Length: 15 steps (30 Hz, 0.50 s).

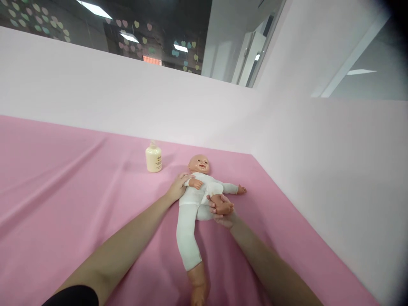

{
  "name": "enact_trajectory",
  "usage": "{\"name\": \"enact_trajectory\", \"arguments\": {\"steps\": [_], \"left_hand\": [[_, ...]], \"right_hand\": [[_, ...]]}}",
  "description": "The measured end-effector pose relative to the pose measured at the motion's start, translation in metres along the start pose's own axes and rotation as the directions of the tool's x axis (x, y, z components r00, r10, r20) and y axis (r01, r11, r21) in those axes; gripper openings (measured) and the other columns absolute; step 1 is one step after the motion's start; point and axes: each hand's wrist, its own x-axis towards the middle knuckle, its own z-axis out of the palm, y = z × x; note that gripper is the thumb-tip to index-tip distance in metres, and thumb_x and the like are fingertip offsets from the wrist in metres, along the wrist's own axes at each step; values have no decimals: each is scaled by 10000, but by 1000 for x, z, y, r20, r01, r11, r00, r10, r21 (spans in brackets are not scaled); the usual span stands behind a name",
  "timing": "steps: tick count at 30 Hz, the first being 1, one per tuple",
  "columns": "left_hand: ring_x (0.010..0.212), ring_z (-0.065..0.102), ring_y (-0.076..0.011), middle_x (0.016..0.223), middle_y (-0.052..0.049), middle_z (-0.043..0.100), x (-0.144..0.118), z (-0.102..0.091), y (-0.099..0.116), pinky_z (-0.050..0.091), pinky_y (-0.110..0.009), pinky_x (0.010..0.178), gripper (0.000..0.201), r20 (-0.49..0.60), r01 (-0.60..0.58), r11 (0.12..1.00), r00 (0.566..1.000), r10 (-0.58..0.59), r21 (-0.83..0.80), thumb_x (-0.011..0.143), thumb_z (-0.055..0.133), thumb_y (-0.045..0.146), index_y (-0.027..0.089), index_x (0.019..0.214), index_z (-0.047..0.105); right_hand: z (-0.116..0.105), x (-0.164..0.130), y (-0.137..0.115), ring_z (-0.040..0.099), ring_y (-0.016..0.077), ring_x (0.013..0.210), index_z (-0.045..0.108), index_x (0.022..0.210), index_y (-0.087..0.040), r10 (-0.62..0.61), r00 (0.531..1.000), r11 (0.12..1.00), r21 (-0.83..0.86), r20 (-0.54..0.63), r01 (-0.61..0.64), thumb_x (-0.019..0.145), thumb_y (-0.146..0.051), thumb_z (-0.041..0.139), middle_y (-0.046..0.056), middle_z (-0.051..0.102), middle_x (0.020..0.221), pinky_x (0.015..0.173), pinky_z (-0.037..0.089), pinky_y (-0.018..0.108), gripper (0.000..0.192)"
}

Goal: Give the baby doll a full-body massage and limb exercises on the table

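Note:
A baby doll (186,236) in white clothing lies on its back, head away from me. Its right leg, as I see it, is bent up over the belly, while the other stretches towards me. My right hand (225,217) is wrapped round the bare lower part of the bent leg, near the foot (224,208). At the doll's left side, as seen from here, my left hand (178,187) grips around its upper arm and shoulder; some of its fingers are hidden. The doll's small hand (196,183) rests on its chest, and its other arm (230,188) extends to the right.
A cream-coloured pump bottle (154,159) stands left of the doll's head. Under everything is a padded pink surface (79,187) with soft creases. White walls (127,97) border it at the back and right, with window panels (178,25) above.

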Motion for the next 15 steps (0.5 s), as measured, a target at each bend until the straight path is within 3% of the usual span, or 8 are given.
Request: {"name": "enact_trajectory", "arguments": {"steps": [5,9,12,15], "left_hand": [[1101,489,-211,1180,-71,556,0,-2,0,376,-406,997,549,56,-28,997,998,24,78,712,393,-15,223,1160,604],[1121,494,-227,1181,-80,571,1,-5,4,362,-419,1012,403,40,-19,1000,999,19,-9,811,464,110,209,1192,553],[1104,517,-228,1172,-81,574,1,-5,4,386,-407,989,349,-65,129,981,988,-139,-143,849,513,258,192,1191,506],[1011,555,-214,1079,-70,589,1,-4,-2,426,-378,918,337,-172,299,909,918,-357,-290,854,518,341,185,1151,484]], "right_hand": [[-19,1,7,462,75,577,514,998,-154,29,998,999,-35,52,-27,845,-526,477,-16,491,701,348,246,110,404],[-29,-1,11,506,84,574,487,973,-161,76,987,996,-47,142,-70,783,-617,529,-6,522,701,344,274,121,495],[-36,-3,19,588,118,606,484,978,-158,169,950,983,-111,262,-145,708,-698,562,10,581,724,356,350,148,609],[-38,-4,29,653,179,649,496,959,-148,335,834,940,-215,439,-265,615,-687,665,35,632,731,427,464,220,661]]}}
